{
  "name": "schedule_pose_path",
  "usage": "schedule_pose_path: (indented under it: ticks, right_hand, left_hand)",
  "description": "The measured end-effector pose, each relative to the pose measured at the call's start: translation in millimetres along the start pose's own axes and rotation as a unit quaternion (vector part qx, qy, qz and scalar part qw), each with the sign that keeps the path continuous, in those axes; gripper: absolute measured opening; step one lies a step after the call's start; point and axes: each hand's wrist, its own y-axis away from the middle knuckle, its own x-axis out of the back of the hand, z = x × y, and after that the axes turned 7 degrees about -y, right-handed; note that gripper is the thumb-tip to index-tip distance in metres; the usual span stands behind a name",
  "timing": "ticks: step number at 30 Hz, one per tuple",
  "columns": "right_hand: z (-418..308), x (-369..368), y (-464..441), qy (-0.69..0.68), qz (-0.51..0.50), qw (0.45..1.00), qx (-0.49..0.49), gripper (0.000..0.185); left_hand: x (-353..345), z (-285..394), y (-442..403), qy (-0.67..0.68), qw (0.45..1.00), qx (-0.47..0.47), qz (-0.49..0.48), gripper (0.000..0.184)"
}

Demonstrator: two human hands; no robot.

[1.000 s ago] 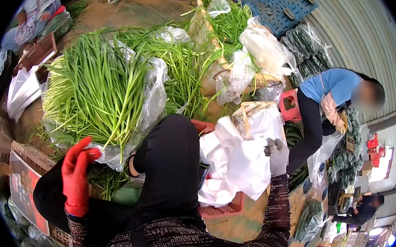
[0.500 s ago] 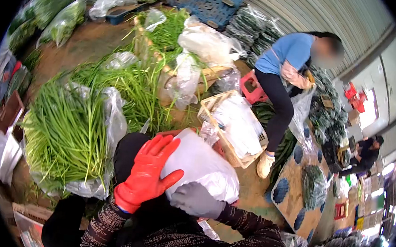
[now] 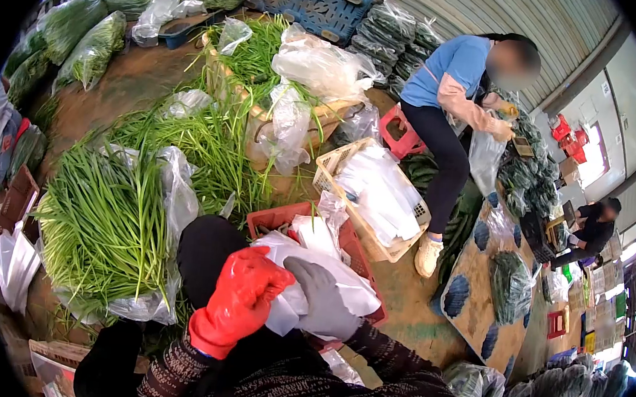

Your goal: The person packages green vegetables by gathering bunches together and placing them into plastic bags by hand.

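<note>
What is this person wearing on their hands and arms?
The left hand wears a glossy, bright red, rubber-like glove. The right hand wears a plain, dull grey one. Both arms are in long dark sleeves printed all over with small, pale, letter-like markings.

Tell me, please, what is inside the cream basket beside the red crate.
The cream basket holds a pile of white plastic; whatever lies beneath it is covered.

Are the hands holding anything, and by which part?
A white plastic bag, apparently by its near edge, where the red-gloved left hand and grey-gloved right hand meet; exact grip is hidden.
</note>
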Motion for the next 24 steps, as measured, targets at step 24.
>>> schedule_pose_path:
  ticks: [24]
  right_hand:
    - [162.4, 9.4, -28.1, 0.353, 0.036, 0.92, -0.165, 0.027]
  left_hand:
    - [101.1, 25.2, 44.0, -0.142, 0.979, 0.067, -0.13, 0.02]
